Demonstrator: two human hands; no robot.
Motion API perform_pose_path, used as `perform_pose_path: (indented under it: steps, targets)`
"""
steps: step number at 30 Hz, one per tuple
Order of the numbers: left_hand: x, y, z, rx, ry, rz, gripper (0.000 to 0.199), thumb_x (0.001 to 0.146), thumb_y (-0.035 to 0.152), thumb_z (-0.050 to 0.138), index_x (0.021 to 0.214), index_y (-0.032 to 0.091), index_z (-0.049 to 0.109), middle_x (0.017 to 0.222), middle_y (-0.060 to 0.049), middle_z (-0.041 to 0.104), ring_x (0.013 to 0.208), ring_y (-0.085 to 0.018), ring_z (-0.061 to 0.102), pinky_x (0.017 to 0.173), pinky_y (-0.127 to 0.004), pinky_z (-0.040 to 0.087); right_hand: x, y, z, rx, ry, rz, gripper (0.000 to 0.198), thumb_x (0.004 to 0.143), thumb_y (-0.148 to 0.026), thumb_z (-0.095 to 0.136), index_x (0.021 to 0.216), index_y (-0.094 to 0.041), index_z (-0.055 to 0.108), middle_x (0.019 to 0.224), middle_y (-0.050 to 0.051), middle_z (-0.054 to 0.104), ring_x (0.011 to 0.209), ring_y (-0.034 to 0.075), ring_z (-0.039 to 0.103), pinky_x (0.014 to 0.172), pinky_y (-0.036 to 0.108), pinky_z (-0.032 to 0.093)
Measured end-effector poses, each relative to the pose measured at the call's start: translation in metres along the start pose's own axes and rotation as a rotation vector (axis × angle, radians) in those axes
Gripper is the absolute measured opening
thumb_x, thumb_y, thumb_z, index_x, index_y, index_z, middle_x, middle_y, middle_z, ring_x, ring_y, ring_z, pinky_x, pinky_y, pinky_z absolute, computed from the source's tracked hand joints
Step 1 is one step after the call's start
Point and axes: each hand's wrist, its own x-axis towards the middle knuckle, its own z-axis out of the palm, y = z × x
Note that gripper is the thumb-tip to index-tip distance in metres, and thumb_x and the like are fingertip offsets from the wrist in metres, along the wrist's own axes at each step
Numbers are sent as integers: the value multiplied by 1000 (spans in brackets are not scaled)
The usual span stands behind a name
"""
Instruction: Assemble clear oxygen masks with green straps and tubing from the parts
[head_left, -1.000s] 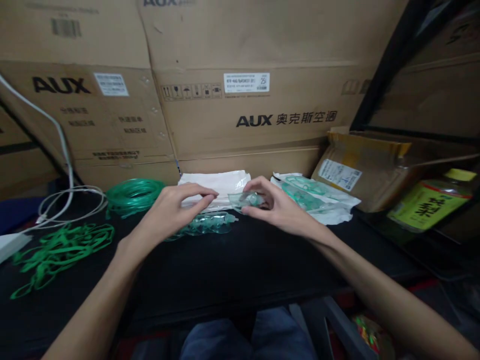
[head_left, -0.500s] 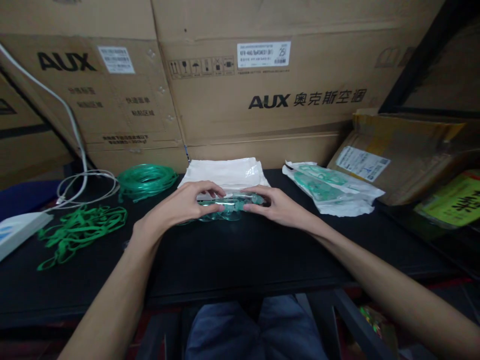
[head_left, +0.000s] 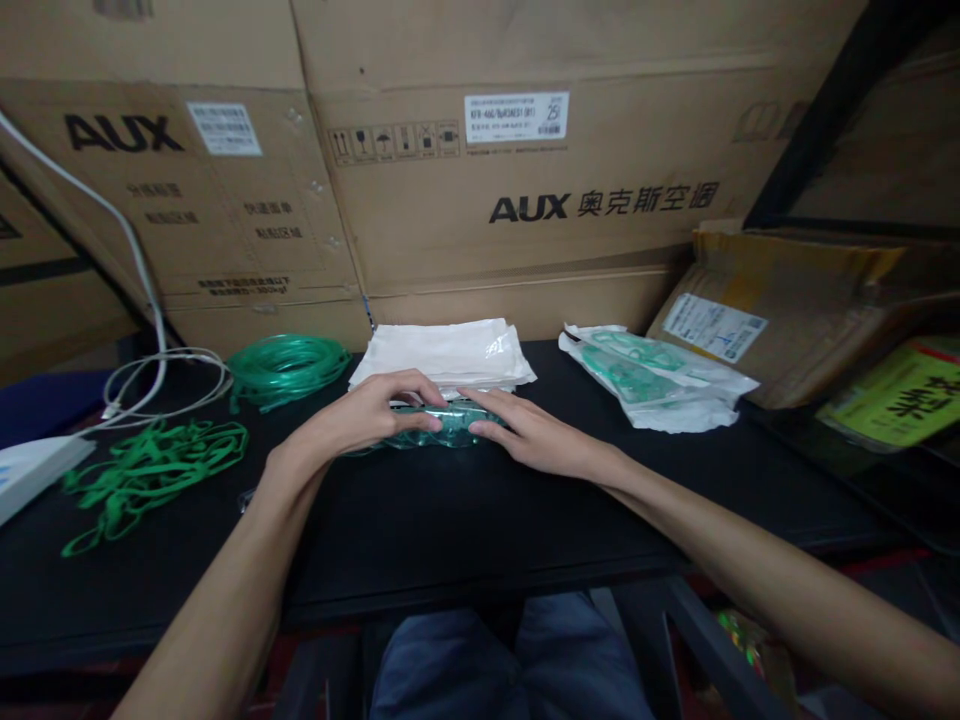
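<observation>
Two hands, left [head_left: 375,412] and right [head_left: 546,436], meet mid-frame over one row of green pieces [head_left: 452,428], fingers and thumbs touching it; whether either grips, I cannot tell. Fingers hide the row's ends and its count. One stack of white bags [head_left: 442,350] lies just behind, one filled bag [head_left: 664,385] right, one tube coil [head_left: 285,370] left. Table [head_left: 480,530] stretches between the hands and its front edge, lower frame. The frame cuts off a bottle [head_left: 896,395] at right.

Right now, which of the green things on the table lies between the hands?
The row of clear green pieces before the white packets, between left hand and right hand; coiled tubing and tangled straps lie farther left, bagged pieces farther right.
</observation>
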Motion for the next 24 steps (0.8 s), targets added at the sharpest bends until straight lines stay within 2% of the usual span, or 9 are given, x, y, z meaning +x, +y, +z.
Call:
perform_pose_path:
  steps: [7, 11, 15, 20, 24]
  targets:
    - [1, 1, -1, -7, -10, 9, 26, 83, 46, 78, 95, 22, 78, 111, -6, 76, 114, -25, 67, 109, -44, 48, -3, -3, 0, -54, -67, 3, 70, 102, -34, 61, 163, -22, 30, 156, 19, 52, 146, 33, 47, 119, 56, 38]
    - [1, 1, -2, -13, 1, -5, 28, 81, 47, 79, 95, 22, 78, 110, -6, 76, 112, -26, 68, 108, -45, 49, -2, -2, -8, -49, -83, 5, 67, 103, -31, 60, 163, -24, 30, 161, 16, 47, 149, 30, 45, 121, 54, 36]
    - [1, 2, -2, -23, -2, -28, 29, 81, 46, 79, 95, 21, 77, 109, -7, 76, 112, -26, 68, 106, -44, 50, -5, 2, -14, -62, -84, 25, 65, 101, -29, 63, 160, -21, 37, 159, 17, 50, 148, 31, 46, 121, 53, 38]
    - [1, 1, -2, -45, 0, -30, 27, 81, 45, 79, 91, 20, 74, 108, -7, 75, 110, -26, 68, 106, -44, 50, -6, 3, -7, -97, -82, 34, 67, 102, -37, 60, 160, -16, 35, 156, 21, 51, 147, 35, 45, 121, 58, 36]
    - [2, -3, -2, -41, -13, -18, 27, 82, 45, 79, 91, 20, 73, 106, -5, 73, 107, -24, 67, 105, -43, 50, -3, -3, -1, -130, -64, 50, 63, 105, -39, 52, 160, -14, 34, 149, 23, 56, 142, 36, 50, 118, 59, 38]
